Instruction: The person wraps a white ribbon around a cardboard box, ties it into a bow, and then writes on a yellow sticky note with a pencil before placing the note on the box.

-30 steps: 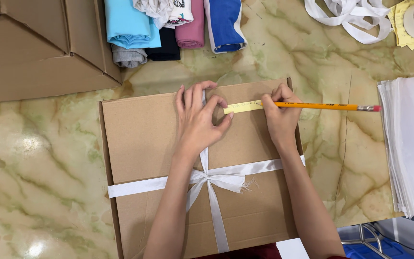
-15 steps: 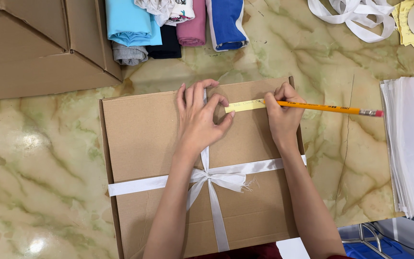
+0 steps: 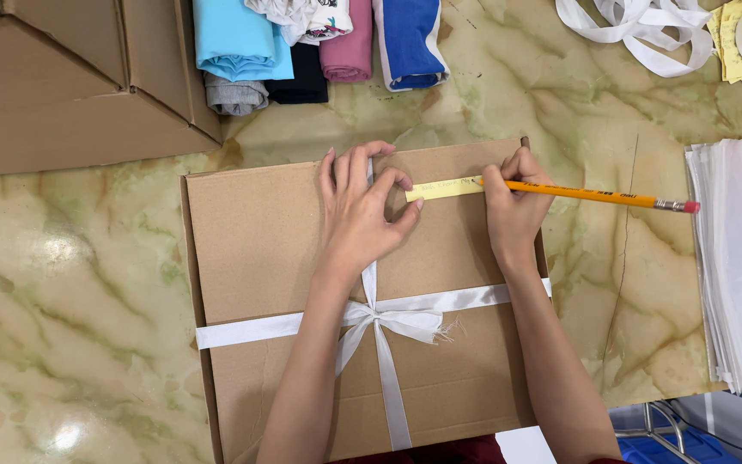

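Right hand (image 3: pixel 513 210) — yellow pencil (image 3: pixel 594 196), pink-tipped

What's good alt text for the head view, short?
A right hand writes with a yellow pencil on a pale yellow paper strip, which the left hand pins to a flat brown cardboard box tied with white satin ribbon. Folded coloured clothes lie beyond on the marble table.

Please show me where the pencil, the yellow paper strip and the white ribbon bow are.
pencil (image 3: pixel 594 195), head view, middle of its orange shaft.
yellow paper strip (image 3: pixel 441 188), head view, its middle, on the box.
white ribbon bow (image 3: pixel 380 316), head view, the knot.
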